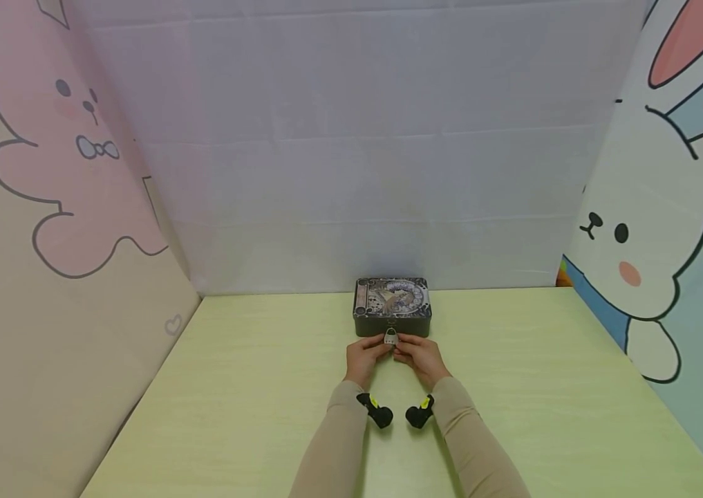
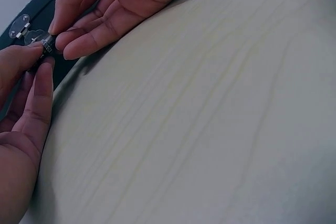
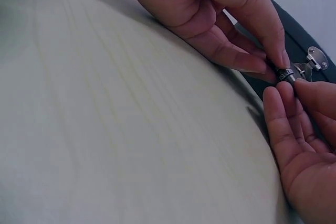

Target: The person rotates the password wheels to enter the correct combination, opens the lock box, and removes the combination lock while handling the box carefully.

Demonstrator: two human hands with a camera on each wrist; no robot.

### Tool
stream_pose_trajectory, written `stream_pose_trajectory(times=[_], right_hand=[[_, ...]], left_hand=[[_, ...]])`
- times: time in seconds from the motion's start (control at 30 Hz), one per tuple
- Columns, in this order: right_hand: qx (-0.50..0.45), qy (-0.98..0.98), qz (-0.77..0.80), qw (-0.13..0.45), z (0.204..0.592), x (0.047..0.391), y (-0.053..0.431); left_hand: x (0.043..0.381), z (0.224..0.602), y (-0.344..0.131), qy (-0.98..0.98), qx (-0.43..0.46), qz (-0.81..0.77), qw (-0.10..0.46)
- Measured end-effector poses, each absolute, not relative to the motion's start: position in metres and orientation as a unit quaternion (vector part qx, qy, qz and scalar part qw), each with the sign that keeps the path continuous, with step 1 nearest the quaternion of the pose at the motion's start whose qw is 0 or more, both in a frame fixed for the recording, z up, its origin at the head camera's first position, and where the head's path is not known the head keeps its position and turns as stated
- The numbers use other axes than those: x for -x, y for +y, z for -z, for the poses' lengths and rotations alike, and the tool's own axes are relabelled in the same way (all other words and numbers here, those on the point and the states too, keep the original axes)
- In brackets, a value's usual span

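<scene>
A small silver combination padlock (image 1: 391, 337) with number dials hangs at the front latch of a dark tin box (image 1: 392, 326). My left hand (image 1: 361, 360) pinches the padlock from the left between thumb and fingers. From the other side, my right hand (image 1: 422, 357) pinches it too. In the left wrist view, fingertips of both hands meet around the lock's dials (image 2: 48, 44). The right wrist view shows the metal latch (image 3: 316, 59) on the box front, just beyond the lock (image 3: 286, 74). Fingers partly hide the lock body.
The box's patterned lid (image 1: 392, 297) is down. It stands at the far edge of a pale green table (image 1: 251, 401), close to a white cloth backdrop (image 1: 351, 173). Cartoon-printed sheets flank the table left and right. Black wrist cameras (image 1: 380, 415) sit between the forearms.
</scene>
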State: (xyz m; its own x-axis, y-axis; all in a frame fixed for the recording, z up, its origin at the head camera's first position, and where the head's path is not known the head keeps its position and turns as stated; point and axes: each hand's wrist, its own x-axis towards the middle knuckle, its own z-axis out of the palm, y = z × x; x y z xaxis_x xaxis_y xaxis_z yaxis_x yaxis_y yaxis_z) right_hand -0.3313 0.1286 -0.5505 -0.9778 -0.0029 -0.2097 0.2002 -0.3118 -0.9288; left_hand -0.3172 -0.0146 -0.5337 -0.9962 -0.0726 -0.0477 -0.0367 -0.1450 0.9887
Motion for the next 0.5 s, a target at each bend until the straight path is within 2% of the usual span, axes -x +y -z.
stream_pose_trajectory(times=[0.5], right_hand=[[-0.082,0.58,0.808,0.059,0.5522,0.3323,0.1286]], left_hand=[[0.317,0.534,-0.0129,-0.65,-0.039,0.759,0.022]])
